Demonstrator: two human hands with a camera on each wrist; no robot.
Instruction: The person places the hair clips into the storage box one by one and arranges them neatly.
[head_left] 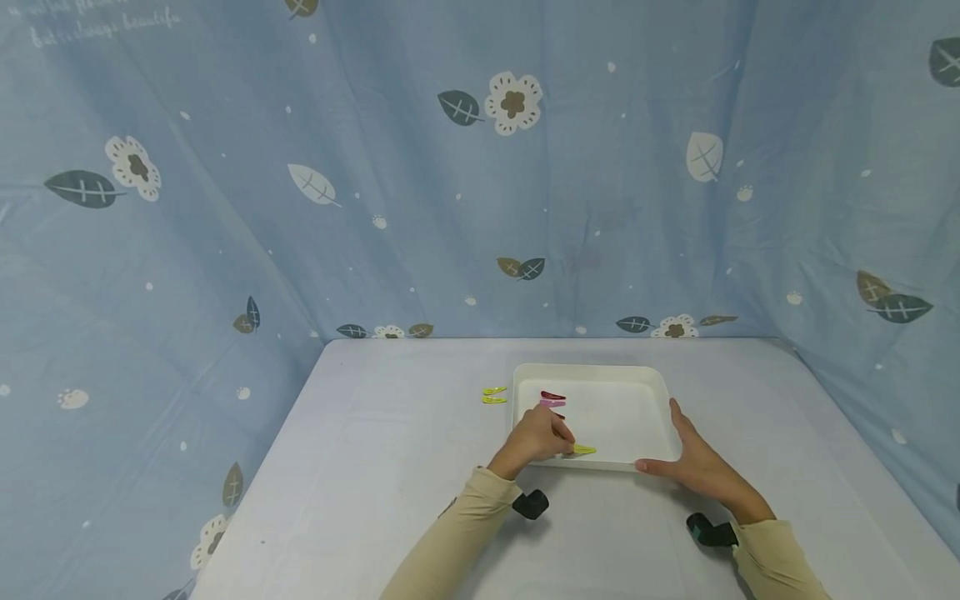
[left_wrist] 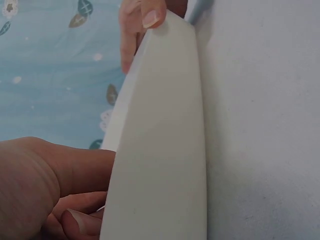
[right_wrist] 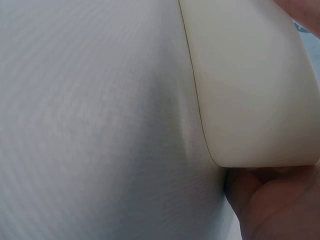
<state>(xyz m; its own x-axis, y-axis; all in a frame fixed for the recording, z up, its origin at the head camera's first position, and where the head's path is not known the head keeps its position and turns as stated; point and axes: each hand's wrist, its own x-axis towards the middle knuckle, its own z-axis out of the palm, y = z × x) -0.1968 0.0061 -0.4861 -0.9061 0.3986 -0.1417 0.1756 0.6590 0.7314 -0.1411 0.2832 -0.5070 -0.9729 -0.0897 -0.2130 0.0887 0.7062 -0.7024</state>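
A white rectangular tray (head_left: 615,417) lies on the table with several snap hair clips in it. Over its front left part, my left hand (head_left: 536,437) pinches a yellow hair clip (head_left: 583,450) whose tip points right, close over the tray floor. Just beyond those fingers are a dark red hair clip (head_left: 553,395), a pink hair clip (head_left: 553,403) and another red one, partly hidden by the hand. My right hand (head_left: 705,458) grips the tray's front right corner, thumb at the front wall and fingers along the right side. In the left wrist view, the tray's wall (left_wrist: 160,135) hides the left fingertips.
Two yellow hair clips (head_left: 494,400) lie on the white tabletop (head_left: 405,433) just left of the tray. Dark wrist devices (head_left: 531,504) sit below both hands. A blue patterned curtain (head_left: 600,208) surrounds the table's back and sides.
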